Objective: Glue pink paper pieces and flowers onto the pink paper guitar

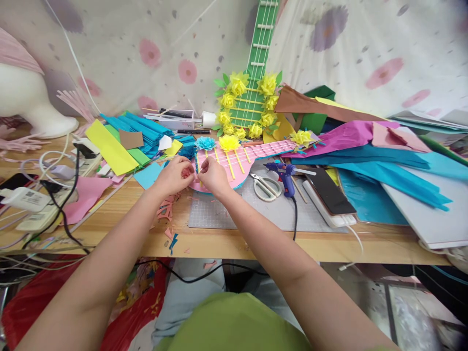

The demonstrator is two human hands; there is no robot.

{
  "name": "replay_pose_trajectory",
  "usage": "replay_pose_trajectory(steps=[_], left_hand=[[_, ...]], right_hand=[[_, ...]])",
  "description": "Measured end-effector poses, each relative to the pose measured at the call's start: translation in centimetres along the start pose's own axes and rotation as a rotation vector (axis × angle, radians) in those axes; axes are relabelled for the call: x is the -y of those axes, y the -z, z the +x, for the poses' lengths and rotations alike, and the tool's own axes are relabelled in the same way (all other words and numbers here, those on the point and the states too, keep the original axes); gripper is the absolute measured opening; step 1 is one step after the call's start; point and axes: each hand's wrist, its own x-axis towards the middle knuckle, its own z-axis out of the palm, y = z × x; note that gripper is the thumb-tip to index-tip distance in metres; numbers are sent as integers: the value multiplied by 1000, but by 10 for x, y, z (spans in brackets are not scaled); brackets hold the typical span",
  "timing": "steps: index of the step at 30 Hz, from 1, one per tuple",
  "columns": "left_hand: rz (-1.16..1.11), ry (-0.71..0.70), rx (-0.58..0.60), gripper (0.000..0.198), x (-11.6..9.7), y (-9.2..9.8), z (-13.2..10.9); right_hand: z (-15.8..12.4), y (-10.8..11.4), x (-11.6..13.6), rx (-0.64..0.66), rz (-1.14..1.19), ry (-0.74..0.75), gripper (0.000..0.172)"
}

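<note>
A pink paper guitar (239, 168) with a blue edge, yellow strips and thin white strings lies on its back on the grey cutting mat (234, 217). A blue paper flower (205, 143) and a yellow paper flower (229, 143) sit on its far side. At the guitar's left end, my left hand (175, 175) is closed with curled fingertips. My right hand (214, 176) pinches close beside it, over the pink surface. Whatever is between the fingers of either hand is too small or hidden to make out.
A green paper guitar (252, 92) with yellow flowers stands behind. To the right are scissors (265, 186), a blue glue gun (285, 175) with its cord, and a phone (331, 190). Coloured paper (113, 148) and power strips (47, 209) crowd the left. Paper scraps (166, 209) lie near my left forearm.
</note>
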Motion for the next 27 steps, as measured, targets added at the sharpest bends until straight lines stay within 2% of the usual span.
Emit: replay_pose_trajectory(steps=[3,9,17,27], left_hand=[[33,-15,8,22,1,0,-3],[36,10,-24,17,5,-2,-3],[-18,14,-49,14,8,-2,-4],[-62,32,-42,14,7,1,-6]], right_hand=[[-3,-2,2,-26,-35,29,19],[-7,-10,6,-79,-115,89,16],[-15,-15,-1,-122,-82,179,20],[-14,-16,-8,-57,-119,265,13]])
